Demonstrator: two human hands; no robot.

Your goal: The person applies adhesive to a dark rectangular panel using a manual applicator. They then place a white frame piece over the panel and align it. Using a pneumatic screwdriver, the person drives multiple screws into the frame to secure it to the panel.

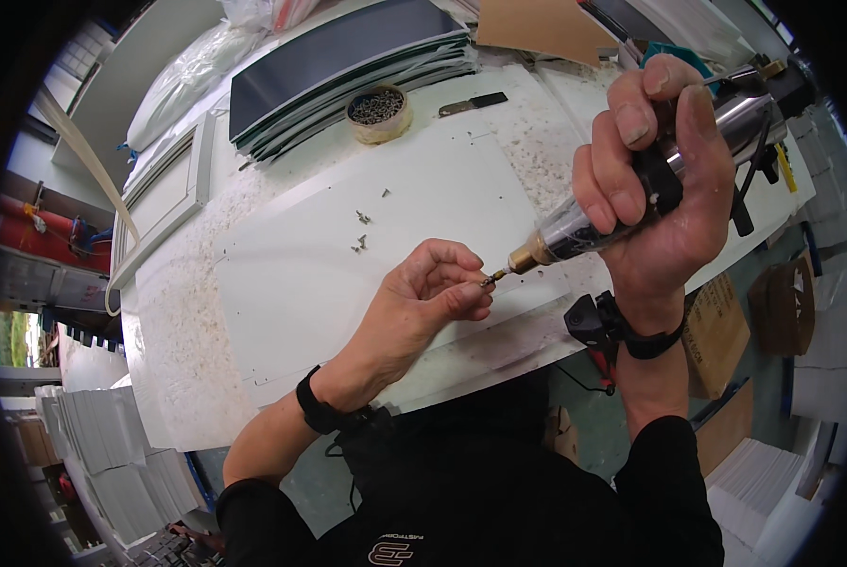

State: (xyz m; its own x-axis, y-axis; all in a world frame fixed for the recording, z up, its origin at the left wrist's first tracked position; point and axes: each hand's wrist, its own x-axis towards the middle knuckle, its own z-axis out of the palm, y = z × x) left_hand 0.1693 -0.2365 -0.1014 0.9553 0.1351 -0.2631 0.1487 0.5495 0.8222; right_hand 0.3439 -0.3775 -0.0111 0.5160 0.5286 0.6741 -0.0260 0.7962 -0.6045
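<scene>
My right hand is wrapped round a silver inline power screwdriver with a brass-coloured nose. The tool slants down to the left over a white panel lying on the table. At the bit's tip, the thumb and fingers of my left hand pinch a small screw, partly hidden by the fingertips. Several loose screws lie on the panel beyond my left hand. Small dark holes show along the panel's edges.
Behind the panel stand a round tub of screws and a stack of dark-faced sheets. A utility knife lies to their right. A white frame is at the left; a cardboard box stands below the table's right side.
</scene>
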